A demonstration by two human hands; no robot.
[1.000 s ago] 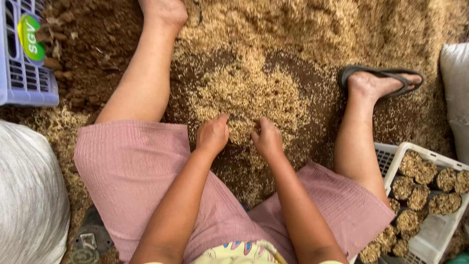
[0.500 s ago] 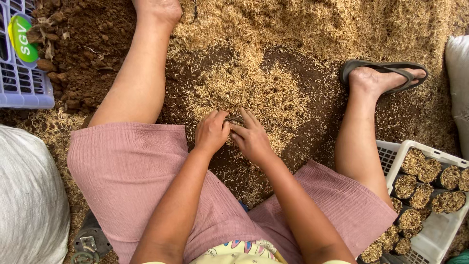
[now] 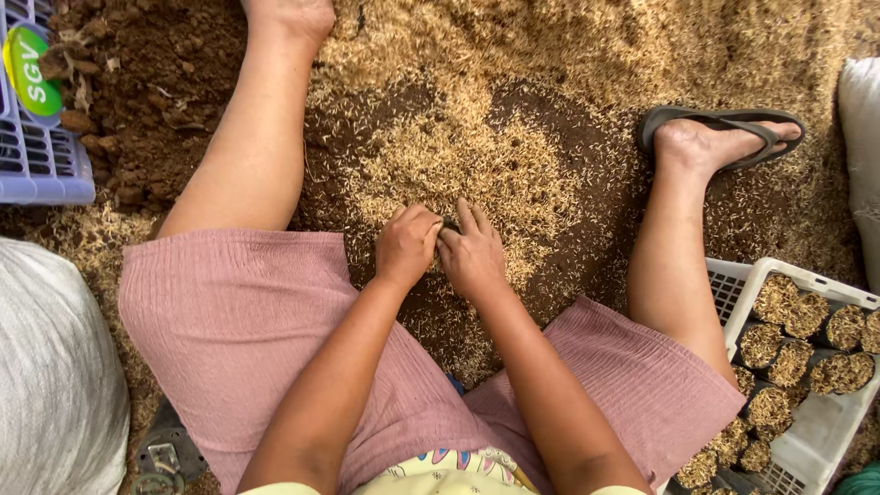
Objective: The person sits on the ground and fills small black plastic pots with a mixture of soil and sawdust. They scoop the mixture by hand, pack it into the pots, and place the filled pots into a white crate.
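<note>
Head camera pictures looked straight down at a person sitting on the ground with both legs spread apart. The left hand (image 3: 406, 243) was curled into a loose fist, and its fingers pressed down into the pale yellow pile of dry rice husks (image 3: 440, 156) between the legs. The right hand (image 3: 472, 252) lay flat and a bit open, with its fingers stretched forward on the same husks. The two hands touched each other at the thumbs. What was tucked inside the left fist could not be seen.

The husk pile sat on dark brown soil (image 3: 147, 73), right in front of the pink ribbed shorts (image 3: 238, 321). The right foot wore a dark rubber flip-flop (image 3: 724, 124) and rested on the husks, well away from the hands.

A white plastic crate (image 3: 807, 440) stood beside the right knee. Small black pots filled with husk mix (image 3: 779, 341) sat packed close together inside it. A purple plastic basket (image 3: 37, 156) stood at the far left, near the soil. A big white woven sack (image 3: 50, 367) lay beside the left thigh.
</note>
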